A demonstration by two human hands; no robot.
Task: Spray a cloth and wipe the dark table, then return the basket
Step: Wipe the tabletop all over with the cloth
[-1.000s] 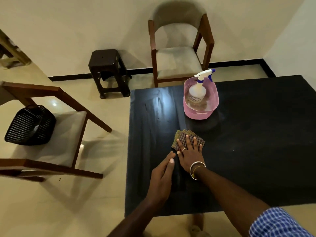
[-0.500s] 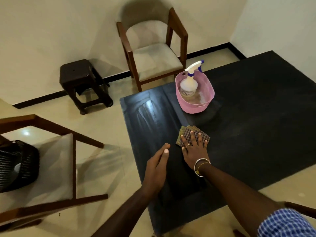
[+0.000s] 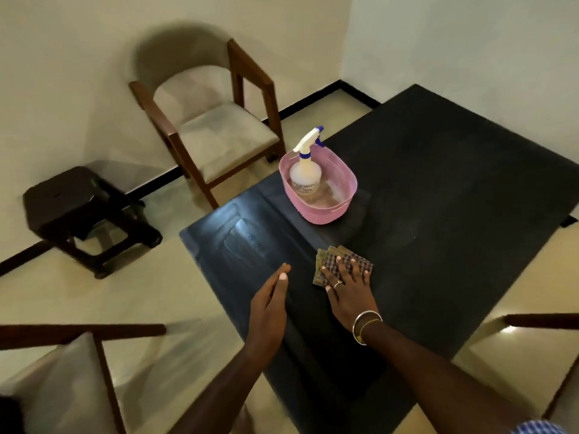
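A folded checked cloth (image 3: 326, 261) lies on the dark table (image 3: 438, 214) near its left edge. My right hand (image 3: 349, 288) presses flat on the cloth, fingers spread. To its left, my left hand (image 3: 269, 305) rests on the table top with fingers straight and together, holding nothing. Behind the cloth stands a pink basket (image 3: 322, 211) with a white spray bottle (image 3: 305, 170) upright inside it. Wet streaks shine on the table's left corner.
A wooden chair with a grey seat (image 3: 219, 133) stands behind the table by the wall. A dark stool (image 3: 84, 211) is at the left. Another chair's arm and seat (image 3: 72, 364) sit at the lower left, and a dark wooden rail (image 3: 545, 321) at the right.
The view has swung so the table now runs diagonally and the black basket on the left chair is out of sight. Both hands stay put on the table, right hand on the cloth.
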